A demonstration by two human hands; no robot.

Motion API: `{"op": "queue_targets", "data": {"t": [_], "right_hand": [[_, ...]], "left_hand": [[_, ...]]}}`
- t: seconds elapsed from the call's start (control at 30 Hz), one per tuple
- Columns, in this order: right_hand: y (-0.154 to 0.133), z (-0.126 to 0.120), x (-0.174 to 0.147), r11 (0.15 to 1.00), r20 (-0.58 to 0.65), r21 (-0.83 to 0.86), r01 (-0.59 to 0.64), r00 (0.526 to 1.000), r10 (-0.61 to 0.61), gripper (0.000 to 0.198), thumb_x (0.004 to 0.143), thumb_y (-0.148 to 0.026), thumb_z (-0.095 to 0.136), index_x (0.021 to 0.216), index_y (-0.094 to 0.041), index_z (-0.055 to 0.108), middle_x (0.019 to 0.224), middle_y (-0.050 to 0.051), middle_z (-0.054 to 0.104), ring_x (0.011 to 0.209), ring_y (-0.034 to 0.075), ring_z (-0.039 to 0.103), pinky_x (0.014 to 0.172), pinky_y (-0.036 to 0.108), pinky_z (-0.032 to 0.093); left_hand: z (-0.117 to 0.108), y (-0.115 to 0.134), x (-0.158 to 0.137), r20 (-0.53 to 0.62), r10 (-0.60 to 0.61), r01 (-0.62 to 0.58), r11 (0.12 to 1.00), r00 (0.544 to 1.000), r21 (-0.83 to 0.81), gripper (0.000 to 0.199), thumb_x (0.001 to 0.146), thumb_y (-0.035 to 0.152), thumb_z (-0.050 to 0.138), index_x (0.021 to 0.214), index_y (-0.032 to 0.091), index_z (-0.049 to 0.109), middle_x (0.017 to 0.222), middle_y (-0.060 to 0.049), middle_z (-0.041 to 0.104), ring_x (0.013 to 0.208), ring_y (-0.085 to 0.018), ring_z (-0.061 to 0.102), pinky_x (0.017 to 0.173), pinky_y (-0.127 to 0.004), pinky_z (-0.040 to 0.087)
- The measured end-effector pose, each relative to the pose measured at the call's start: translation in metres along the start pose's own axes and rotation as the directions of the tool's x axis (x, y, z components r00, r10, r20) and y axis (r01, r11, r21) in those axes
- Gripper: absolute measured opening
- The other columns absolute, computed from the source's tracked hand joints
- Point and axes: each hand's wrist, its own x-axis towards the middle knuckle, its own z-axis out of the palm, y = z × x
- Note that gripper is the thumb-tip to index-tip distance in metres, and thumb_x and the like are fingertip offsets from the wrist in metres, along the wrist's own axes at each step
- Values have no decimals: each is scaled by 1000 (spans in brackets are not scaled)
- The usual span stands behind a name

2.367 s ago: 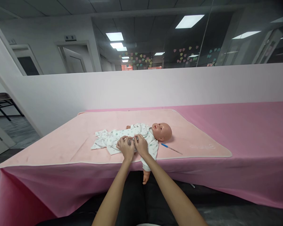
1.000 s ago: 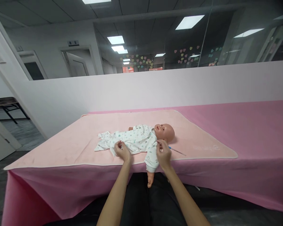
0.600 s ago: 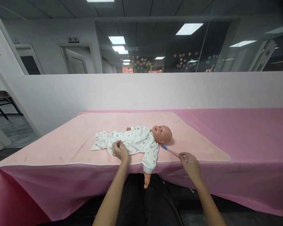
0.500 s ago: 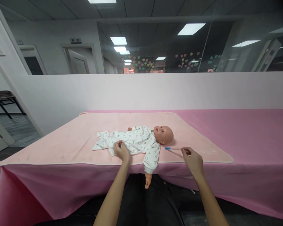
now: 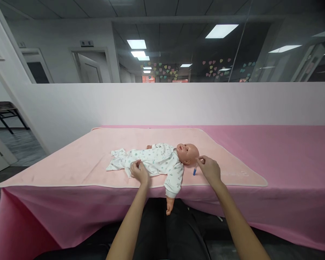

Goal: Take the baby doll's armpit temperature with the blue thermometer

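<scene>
A baby doll (image 5: pixel 162 159) in a white patterned outfit lies on its back, head to the right, one arm hanging over the table's front edge. My left hand (image 5: pixel 139 173) is closed in a pinch against the lower part of the outfit; what its fingers hold is hidden. My right hand (image 5: pixel 209 169), just right of the doll's head, pinches a thin thermometer-like stick (image 5: pixel 194 171) near its upper end. The stick's blue end points down, above the peach mat (image 5: pixel 78 162) and apart from the doll.
Under the mat lies a pink tablecloth (image 5: pixel 295 159) that hangs over the front edge. A white partition wall (image 5: pixel 178 103) with glass above stands behind the table. My legs are below the front edge. At the far left is a dark stool (image 5: pixel 2 110).
My right hand has moved left to the doll's head and turned the stick from level to hanging blue end down. My left hand stays at the outfit.
</scene>
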Motion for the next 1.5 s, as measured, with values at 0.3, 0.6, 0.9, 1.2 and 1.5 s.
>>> {"op": "queue_targets", "data": {"t": [0.3,0.6,0.9,1.2,1.5], "right_hand": [[9,35,-11,997,92,-77,0,996,7,33,81,-46,48,88,-20,68,75,8,67,72,21,61,54,24,33],[19,58,-18,991,127,-133,32,992,-15,33,82,-39,48,92,-15,68,79,14,68,77,23,64,58,26,37],[19,30,1,954,337,245,-174,938,85,20,72,-33,54,69,-15,63,47,0,60,34,10,50,46,20,38],[17,-1,17,866,344,444,-231,936,74,34,75,-45,50,68,-14,64,46,0,56,30,8,43,40,21,38],[-1,-37,6,626,452,695,-354,892,2,29,73,-26,48,99,-14,55,51,-4,52,34,6,40,37,20,36]], "left_hand": [[-1,2,-1,10,4,-4,1000,1000,19,10,76,20,47,77,20,57,86,-1,58,86,-18,50,88,-37,33],[-1,1,-1,18,6,-6,1000,1000,19,10,75,18,47,77,20,56,85,-1,57,85,-18,49,87,-36,34],[-1,-2,0,24,-3,3,1000,1000,-2,10,74,18,47,77,20,57,84,0,56,85,-17,49,86,-35,35],[-2,-1,0,29,2,-2,1000,1000,-5,9,75,18,47,77,20,56,85,-1,57,86,-18,49,86,-35,35],[-1,0,0,23,4,-4,1000,1000,-21,10,74,18,47,77,20,56,84,-1,56,84,-17,50,85,-35,36]]}}
